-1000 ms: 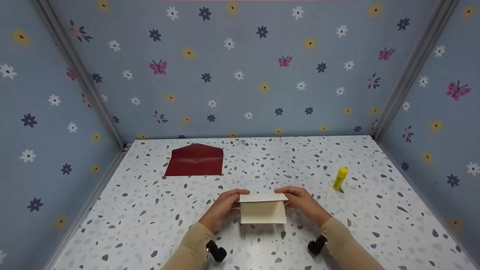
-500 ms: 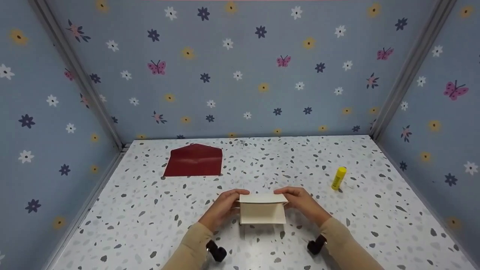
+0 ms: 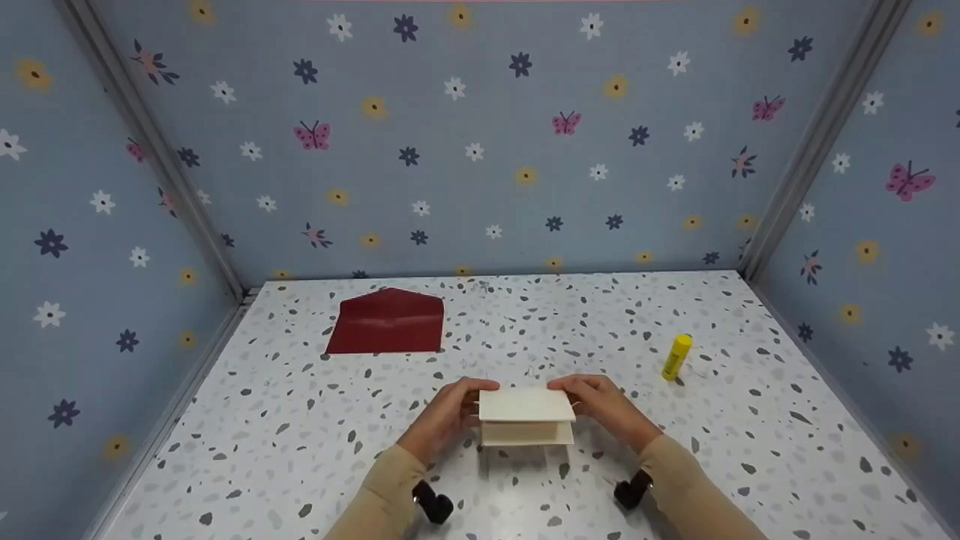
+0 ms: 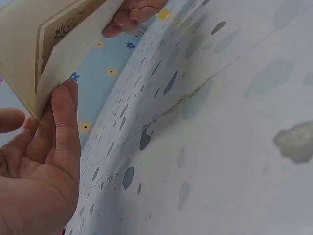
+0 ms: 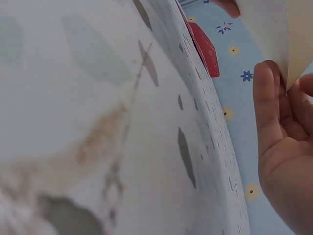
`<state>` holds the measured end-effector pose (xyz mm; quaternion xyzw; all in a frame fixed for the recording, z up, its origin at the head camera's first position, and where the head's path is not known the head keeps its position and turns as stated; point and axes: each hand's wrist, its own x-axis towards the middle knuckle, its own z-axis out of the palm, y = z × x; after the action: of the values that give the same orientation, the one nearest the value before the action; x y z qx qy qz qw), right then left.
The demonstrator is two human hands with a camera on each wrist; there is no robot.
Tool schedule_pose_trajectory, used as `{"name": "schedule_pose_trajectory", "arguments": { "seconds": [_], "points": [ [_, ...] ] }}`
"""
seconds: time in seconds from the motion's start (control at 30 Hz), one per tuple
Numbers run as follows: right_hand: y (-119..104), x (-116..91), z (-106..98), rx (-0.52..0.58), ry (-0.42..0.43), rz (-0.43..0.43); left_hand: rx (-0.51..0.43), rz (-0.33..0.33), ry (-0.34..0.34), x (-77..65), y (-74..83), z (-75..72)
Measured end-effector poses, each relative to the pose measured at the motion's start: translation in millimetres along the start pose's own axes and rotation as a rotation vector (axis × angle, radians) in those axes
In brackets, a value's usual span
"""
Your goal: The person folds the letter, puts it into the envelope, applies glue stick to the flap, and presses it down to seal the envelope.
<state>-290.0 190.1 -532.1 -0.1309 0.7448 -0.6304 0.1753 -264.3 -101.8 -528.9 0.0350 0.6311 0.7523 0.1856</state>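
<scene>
Folded cream card (image 3: 526, 403), held by both sides.
From afar I see the left hand (image 3: 448, 411) and right hand (image 3: 606, 407) pinch one edge each above the speckled table (image 3: 517, 495), fingers closed on it (my left-wrist view catches a dark pattern (image 4: 68, 25) inside); a red envelope (image 3: 386, 324) lies beyond, leftward, a yellow glue stick (image 3: 676, 358) to the right.

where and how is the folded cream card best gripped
The card is probably best gripped by its side edges near the far end, left hand from its left, right hand from its right, since its near side gapes open.
</scene>
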Motion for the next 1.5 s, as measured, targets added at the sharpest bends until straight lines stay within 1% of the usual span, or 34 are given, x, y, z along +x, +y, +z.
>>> {"name": "schedule_pose_trajectory", "arguments": {
  "seconds": [0.17, 0.3, 0.47, 0.6, 0.7, 0.83, 1.0, 1.27, 1.37, 1.5],
  "points": [
    [-0.5, -0.9, 1.4, -0.05, 0.021, 0.026, 0.023, 0.017, 0.001, 1.5, -2.0, 0.0],
    [0.3, -1.4, 1.8, -0.051, 0.022, 0.023, 0.038, 0.035, -0.002, 1.1, -3.7, 0.2],
    [0.8, -1.7, 2.5, -0.037, 0.002, 0.004, 0.068, 0.02, 0.003, 0.6, -4.7, 0.2],
    [-0.5, -1.7, 4.4, -0.042, 0.001, 0.001, 0.061, 0.018, -0.024, -0.3, -5.6, 0.9],
    [-1.9, -1.0, 6.0, -0.052, 0.009, 0.01, 0.058, 0.019, -0.047, -0.2, -6.0, 2.7],
    [-3.8, -0.3, 7.4, -0.062, 0.013, 0.028, 0.064, -0.002, -0.045, 2.4, -5.2, 7.2],
    [-6.5, -0.8, 9.5, -0.056, -0.002, 0.02, 0.1, -0.012, -0.01, 6.2, -3.6, 13.2],
    [-10.9, -0.2, 11.9, -0.058, -0.018, 0.017, 0.178, -0.037, 0.098, 12.5, -5.5, 16.5],
    [-10.3, 1.1, 12.2, -0.064, -0.038, 0.011, 0.181, -0.039, 0.115, 13.2, -5.9, 17.4],
    [-9.7, 3.5, 14.3, -0.091, -0.065, 0.0, 0.177, -0.028, 0.128, 12.7, -5.4, 18.3]
  ]
}}
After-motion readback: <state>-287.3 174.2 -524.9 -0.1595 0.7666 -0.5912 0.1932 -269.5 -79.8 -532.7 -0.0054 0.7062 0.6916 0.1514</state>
